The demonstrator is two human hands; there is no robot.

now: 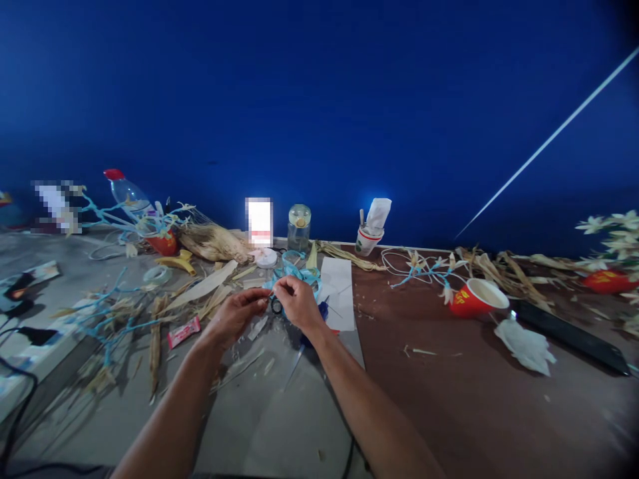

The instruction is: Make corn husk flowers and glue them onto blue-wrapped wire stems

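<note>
My left hand (243, 309) and my right hand (295, 301) meet over the middle of the table, fingertips almost touching. Each hand is closed in a pinch, and whatever sits between the fingers is too small to make out. Crumpled light-blue ribbon or tape (309, 274) lies just behind the hands. A dark ring-shaped handle (276, 305) shows between them. Under my right wrist lies a dark-blue handled tool (323, 310), partly hidden by the arm. A white sheet of paper (337, 283) is to the right of that hand.
Dried husks (214, 243) and blue-wrapped stems (112, 326) spread over the left side. A glass jar (299, 229) and a paper cup (368, 241) stand along the blue wall. To the right are a tipped red cup (464, 301), crumpled tissue (524, 344) and a black phone (574, 339).
</note>
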